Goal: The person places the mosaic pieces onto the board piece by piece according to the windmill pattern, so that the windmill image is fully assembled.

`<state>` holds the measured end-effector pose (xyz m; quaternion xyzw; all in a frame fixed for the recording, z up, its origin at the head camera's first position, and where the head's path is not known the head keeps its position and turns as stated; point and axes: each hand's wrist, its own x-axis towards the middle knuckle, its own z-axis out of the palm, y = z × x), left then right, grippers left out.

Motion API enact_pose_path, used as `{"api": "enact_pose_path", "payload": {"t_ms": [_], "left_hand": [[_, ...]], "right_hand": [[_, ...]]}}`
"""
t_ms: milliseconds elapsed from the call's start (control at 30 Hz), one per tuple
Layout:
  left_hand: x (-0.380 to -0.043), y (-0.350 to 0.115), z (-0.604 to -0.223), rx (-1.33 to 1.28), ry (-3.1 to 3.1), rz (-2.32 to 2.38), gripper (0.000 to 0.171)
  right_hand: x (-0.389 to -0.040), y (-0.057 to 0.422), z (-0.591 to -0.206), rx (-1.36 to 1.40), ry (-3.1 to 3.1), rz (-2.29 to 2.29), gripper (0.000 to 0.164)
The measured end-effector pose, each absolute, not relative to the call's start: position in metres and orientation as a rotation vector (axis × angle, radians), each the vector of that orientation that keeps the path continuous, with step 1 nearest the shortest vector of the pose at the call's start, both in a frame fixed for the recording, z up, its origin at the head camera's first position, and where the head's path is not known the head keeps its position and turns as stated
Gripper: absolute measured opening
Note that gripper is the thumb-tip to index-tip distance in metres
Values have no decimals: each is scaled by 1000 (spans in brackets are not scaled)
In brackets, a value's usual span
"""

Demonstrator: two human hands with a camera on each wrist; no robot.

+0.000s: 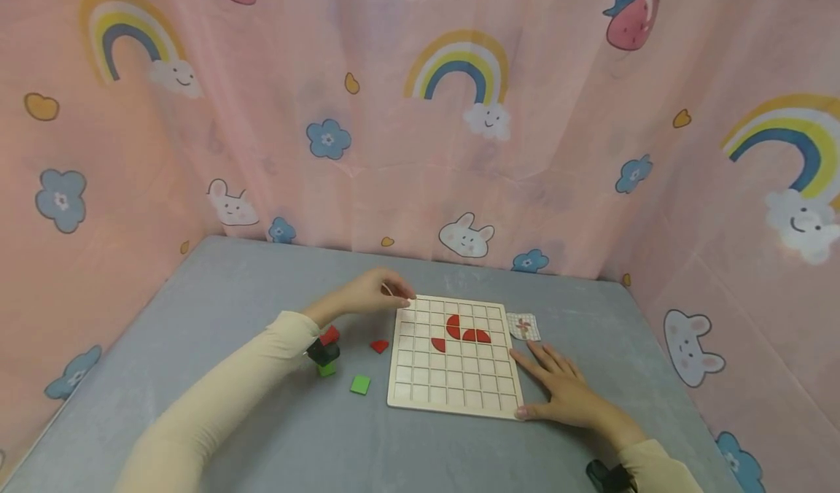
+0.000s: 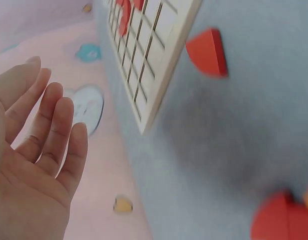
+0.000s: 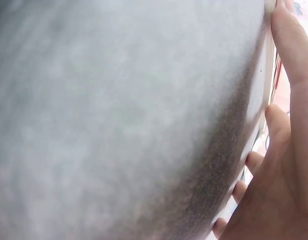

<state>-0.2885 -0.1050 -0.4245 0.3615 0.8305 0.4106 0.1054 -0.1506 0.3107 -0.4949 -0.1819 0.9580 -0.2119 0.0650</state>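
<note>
we see one square, pale wooden board (image 1: 420,397), cut into many small squares by thin straight lines. it lies flat on the grey, fuzzy-looking table (image 1: 295,435). from the board's middle, three flat red patches show on it: one half-round (image 1: 453,327) at twelve o'clock, another at one o'clock, and one quarter-round at ten. our right hand (image 1: 558,393) is at four o'clock, fingers spread wide, thumb on the board's corner, gripping nothing. our left hand (image 1: 367,294) is at ten, fingers loosely bent and apart, holding nothing; we can't tell if it touches the board. one loose red wedge (image 1: 379,346) sits at nine, and one green square (image 1: 359,384) past eight. farther out at nine, red and green bits peek around the black wrist camera (image 1: 324,351). one printed card (image 1: 523,327) lies at two.
</note>
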Motion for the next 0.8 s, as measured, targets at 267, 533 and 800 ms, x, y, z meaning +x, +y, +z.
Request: {"api": "enact_pose_path", "payload": {"t_ms": [267, 533, 800], "left_hand": [[-275, -160, -425, 991, 2518, 1258, 22], [-261, -206, -452, 862, 2522, 1234, 24], [-248, -226, -467, 851, 2529, 1232, 29]], "right_hand": [[-150, 308, -490, -538, 2876, -627, 102], [-149, 305, -484, -600, 2878, -645, 102], [-150, 308, -491, -577, 2894, -638, 102]]}}
